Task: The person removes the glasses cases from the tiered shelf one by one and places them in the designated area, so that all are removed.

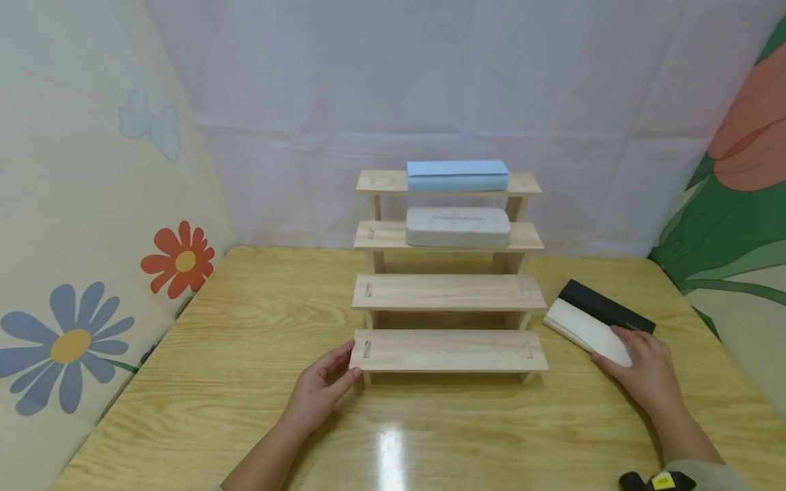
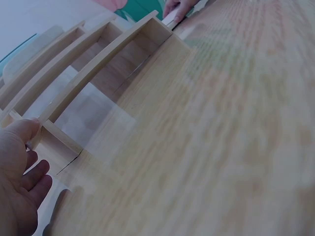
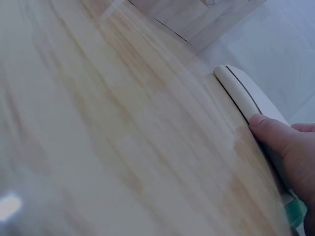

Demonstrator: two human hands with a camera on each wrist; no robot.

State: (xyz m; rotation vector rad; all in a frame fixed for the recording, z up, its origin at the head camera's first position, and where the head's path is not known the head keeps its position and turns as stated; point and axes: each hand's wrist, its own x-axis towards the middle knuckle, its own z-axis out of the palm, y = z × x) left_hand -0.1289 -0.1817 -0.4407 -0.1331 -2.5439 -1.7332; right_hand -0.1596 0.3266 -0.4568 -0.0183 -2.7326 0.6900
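The fingers of the right hand pinched a white glasses case, thumb along its near edge, while the case lay on the table. Just beyond those fingers, alongside the white one, lay a black glasses case. The fingers and thumb of the left hand held the left end of the lowest tier of a four-tier wooden stand, which rose away from them between the two hands. Judging by how things lay, the work was about half done: farthest beyond the fingers, a light blue glasses case rested on the top tier, and a pale grey glasses case with small lettering rested one tier nearer, while the white and black ones were not yet on the stand and the two tiers nearest the left fingers carried nothing. All four cases appeared closed, so whatever they contained, if anything, could not be seen.
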